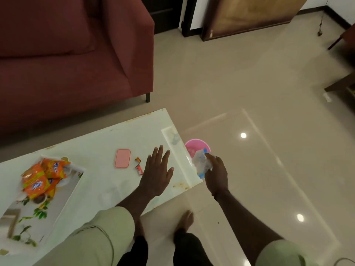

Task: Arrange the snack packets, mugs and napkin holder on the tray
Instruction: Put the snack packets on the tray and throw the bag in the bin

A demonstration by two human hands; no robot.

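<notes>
While the orange snack packets [42, 177] lie heaped on the flowered tray [61, 200] at the table's left end, I judge the task only partly done. No mug shows plainly, and I cannot tell whether the grey shape [10, 217] on the tray is the napkin holder. My left hand [155, 175] rests flat on the table [96, 143], fingers straight and spread, holding nothing. My right hand [215, 173] clutches crumpled wrappers [200, 162] above the pink bin [196, 145] on the floor.

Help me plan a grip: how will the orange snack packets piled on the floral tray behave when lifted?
The orange plastic snack packets look puffy and crinkled, so probably light and floppy. Their glossy film may be slippery. Heaped on the floral tray, neighbours could slide.
</notes>
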